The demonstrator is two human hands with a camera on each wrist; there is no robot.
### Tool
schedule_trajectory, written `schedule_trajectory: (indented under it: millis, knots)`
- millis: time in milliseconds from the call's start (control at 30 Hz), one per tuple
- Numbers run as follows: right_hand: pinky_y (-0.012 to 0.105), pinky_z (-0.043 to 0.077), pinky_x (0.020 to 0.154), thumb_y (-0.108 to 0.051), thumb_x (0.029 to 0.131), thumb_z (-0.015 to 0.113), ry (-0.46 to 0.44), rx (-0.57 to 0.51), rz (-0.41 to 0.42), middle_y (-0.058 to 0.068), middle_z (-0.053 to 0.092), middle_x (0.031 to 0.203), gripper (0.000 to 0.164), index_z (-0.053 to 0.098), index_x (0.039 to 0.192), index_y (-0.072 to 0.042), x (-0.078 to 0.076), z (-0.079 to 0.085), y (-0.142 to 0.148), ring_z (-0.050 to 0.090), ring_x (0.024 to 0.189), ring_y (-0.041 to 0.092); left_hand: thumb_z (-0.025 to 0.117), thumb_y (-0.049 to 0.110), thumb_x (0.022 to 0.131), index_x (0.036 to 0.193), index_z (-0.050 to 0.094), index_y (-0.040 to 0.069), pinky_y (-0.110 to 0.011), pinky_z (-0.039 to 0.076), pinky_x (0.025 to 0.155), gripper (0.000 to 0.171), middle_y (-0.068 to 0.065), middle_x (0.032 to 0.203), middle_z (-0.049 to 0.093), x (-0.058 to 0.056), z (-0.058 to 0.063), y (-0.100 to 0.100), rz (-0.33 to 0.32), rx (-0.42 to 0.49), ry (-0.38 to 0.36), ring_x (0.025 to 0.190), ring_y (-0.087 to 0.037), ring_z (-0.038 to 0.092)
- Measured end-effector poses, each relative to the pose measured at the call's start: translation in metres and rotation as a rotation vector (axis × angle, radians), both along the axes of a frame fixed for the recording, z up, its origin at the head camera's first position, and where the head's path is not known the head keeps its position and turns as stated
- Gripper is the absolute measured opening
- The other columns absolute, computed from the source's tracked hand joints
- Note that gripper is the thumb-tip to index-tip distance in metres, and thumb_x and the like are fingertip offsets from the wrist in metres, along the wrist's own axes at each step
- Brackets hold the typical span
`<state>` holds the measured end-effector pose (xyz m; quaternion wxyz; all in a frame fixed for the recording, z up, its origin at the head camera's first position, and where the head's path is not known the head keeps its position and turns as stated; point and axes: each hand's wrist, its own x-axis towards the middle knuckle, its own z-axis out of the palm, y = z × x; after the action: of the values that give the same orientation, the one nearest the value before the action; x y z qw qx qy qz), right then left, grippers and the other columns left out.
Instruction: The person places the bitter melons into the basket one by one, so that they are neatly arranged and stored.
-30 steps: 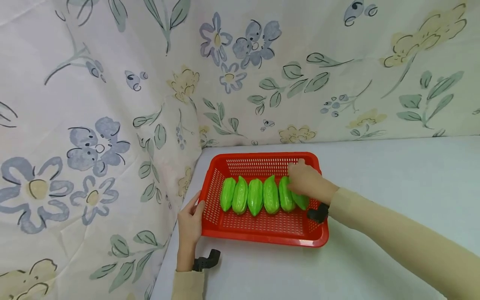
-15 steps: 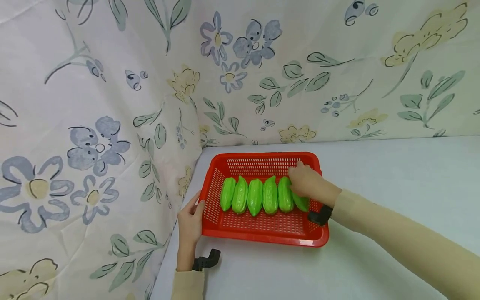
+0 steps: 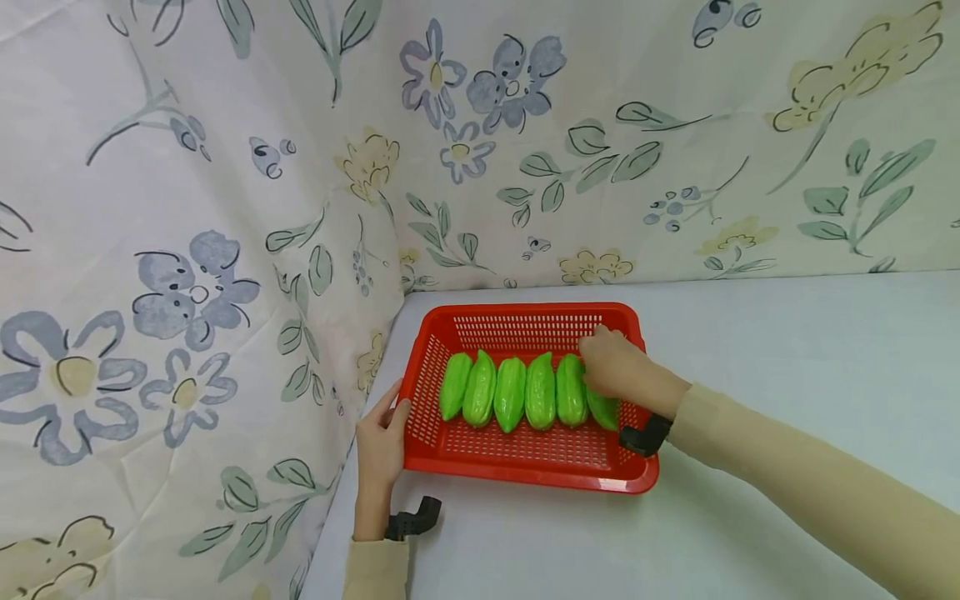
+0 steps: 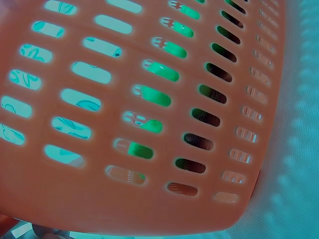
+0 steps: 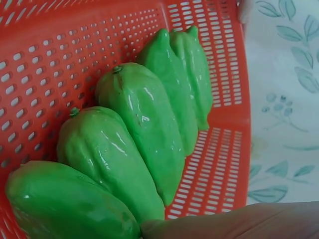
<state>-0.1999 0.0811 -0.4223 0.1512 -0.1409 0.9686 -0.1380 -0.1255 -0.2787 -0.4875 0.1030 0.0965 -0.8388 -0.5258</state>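
A red perforated plastic basket [image 3: 517, 479] stands on the white table with a row of glossy green, ridged, papaya-shaped fruits [image 3: 511, 393] lying side by side in it. My left hand [image 3: 380, 442] grips the basket's left edge, thumb over the rim and fingers outside. The left wrist view shows the slotted basket wall [image 4: 124, 204] close up, with green behind the slots. Inside the basket's right end, my right hand [image 3: 618, 362] holds the far end of the rightmost fruit [image 3: 603, 410]. In the right wrist view its thumb [image 5: 234, 223] meets a fruit; the other fingers are hidden.
Behind the basket hangs a floral cloth [image 3: 600, 183], which also runs down the left side close to my left hand. The white tabletop [image 3: 810, 358] stretches to the right and toward me. A black wrist camera [image 3: 415, 518] sits on each wrist.
My right hand has shifted very slightly to the right at the far end of the rightmost fruit. The left hand and the basket stay in place.
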Motion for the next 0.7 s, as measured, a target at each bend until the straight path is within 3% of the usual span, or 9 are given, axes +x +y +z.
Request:
schedule_trajectory:
  millis: [167,333,433,567,700]
  knots:
    - [0.043,0.061,0.078,-0.012,0.09,0.075,-0.003,-0.022,-0.002,0.027,0.065,0.114,0.031,0.069,0.115,0.005,0.0,0.0,0.001,0.06,0.091,0.034,0.057,0.034,0.107,0.149,0.06,0.026,-0.028,0.062,0.071,0.043,-0.023,0.111,0.076,0.0,0.0,0.0,0.002,-0.006,0.005,0.092,-0.033,0.073]
    - [0.045,0.062,0.08,-0.017,0.09,0.077,0.046,-0.051,0.003,0.028,0.064,0.119,0.04,0.068,0.123,0.006,0.002,0.003,0.002,0.063,0.098,0.037,0.057,0.034,0.107,0.15,0.059,0.023,-0.027,0.062,0.069,0.044,-0.022,0.109,0.076,0.0,0.001,-0.001,-0.007,-0.043,0.006,0.088,-0.03,0.073]
    - [0.045,0.062,0.08,-0.018,0.091,0.076,0.085,-0.097,-0.002,0.026,0.065,0.12,0.043,0.067,0.126,0.005,0.006,0.009,0.005,0.063,0.103,0.036,0.057,0.033,0.107,0.15,0.058,0.023,-0.024,0.057,0.062,0.044,-0.019,0.095,0.075,0.0,0.003,-0.002,-0.012,-0.132,-0.006,0.077,-0.025,0.068]
    - [0.046,0.061,0.08,-0.023,0.092,0.076,0.137,-0.174,-0.016,0.022,0.065,0.12,0.044,0.069,0.127,0.002,0.015,0.021,0.015,0.063,0.103,0.034,0.057,0.034,0.107,0.151,0.058,0.021,-0.025,0.049,0.055,0.046,-0.012,0.078,0.063,0.0,0.01,-0.001,-0.021,-0.266,-0.051,0.068,-0.02,0.057]
    - [0.052,0.062,0.084,-0.029,0.095,0.074,0.195,-0.232,-0.017,0.026,0.064,0.128,0.047,0.067,0.13,0.002,0.026,0.034,0.028,0.065,0.111,0.039,0.057,0.04,0.105,0.152,0.056,0.017,-0.033,0.052,0.059,0.052,-0.012,0.091,0.07,0.001,0.02,0.001,-0.023,-0.412,-0.102,0.076,-0.023,0.061]
